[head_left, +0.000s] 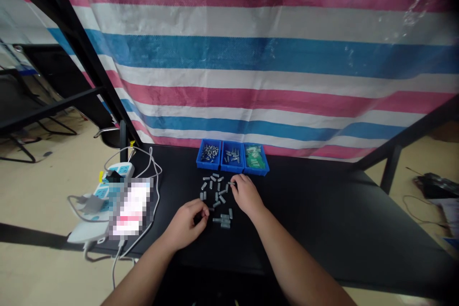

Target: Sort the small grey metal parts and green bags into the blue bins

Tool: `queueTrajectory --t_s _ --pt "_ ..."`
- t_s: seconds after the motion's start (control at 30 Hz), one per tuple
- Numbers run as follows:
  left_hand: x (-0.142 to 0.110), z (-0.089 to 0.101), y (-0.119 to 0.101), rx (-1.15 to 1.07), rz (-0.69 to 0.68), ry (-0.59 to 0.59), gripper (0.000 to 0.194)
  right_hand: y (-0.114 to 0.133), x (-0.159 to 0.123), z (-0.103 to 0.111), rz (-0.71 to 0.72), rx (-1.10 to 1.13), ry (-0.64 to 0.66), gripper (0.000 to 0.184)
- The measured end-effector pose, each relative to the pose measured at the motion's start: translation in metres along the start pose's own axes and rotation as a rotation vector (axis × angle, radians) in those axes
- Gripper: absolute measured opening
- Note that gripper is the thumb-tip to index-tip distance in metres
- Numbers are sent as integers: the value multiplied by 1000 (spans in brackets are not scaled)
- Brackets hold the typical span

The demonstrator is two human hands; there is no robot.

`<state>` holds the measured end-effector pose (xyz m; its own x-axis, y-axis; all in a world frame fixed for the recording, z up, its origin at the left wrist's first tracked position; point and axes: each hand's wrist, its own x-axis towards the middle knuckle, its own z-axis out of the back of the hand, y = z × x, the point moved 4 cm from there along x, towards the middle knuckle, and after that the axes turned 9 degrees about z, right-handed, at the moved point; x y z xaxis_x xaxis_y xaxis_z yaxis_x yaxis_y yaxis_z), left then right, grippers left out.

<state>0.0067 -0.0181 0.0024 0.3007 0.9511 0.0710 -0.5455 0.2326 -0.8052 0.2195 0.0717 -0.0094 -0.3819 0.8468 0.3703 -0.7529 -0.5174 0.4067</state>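
Observation:
My left hand (187, 224) is low over the black table, thumb and fingertips pinched together. A thin grey metal piece (211, 209) sticks out at those fingertips. Farther right, my right hand (246, 195) has its fingers closed on a small metal cylinder (232, 183). Between and beyond the hands lie several loose metal cylinders (218, 186), scattered at different angles. Closer to me, a tight group of metal cylinders (225, 221) lies side by side, with a thinner piece at its left.
Behind the parts stand three blue bins: small metal fittings in the left bin (209, 165), cylinders in the middle bin (232, 168), green-and-white contents in the right bin (256, 171). Left are a power strip (124, 170), cables and a blurred-out bright device (132, 208). A striped sheet (251, 100) hangs behind.

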Motion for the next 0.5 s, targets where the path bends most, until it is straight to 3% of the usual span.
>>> queueTrajectory --t_s 0.13,0.27,0.37,0.43,0.5 --pt "0 0 1 1 -2 -2 14 -6 -4 8 1 156 -4 8" --pt "1 0 1 -1 -3 -2 13 -23 -9 9 -126 541 -25 25" --pt "1 0 0 -2 -5 0 13 -33 -11 0 -244 759 84 35" --pt "1 0 0 -3 -6 1 13 -32 -9 -3 -243 863 141 37" --pt "1 0 0 -4 -5 1 13 -29 -6 2 -200 966 40 34"
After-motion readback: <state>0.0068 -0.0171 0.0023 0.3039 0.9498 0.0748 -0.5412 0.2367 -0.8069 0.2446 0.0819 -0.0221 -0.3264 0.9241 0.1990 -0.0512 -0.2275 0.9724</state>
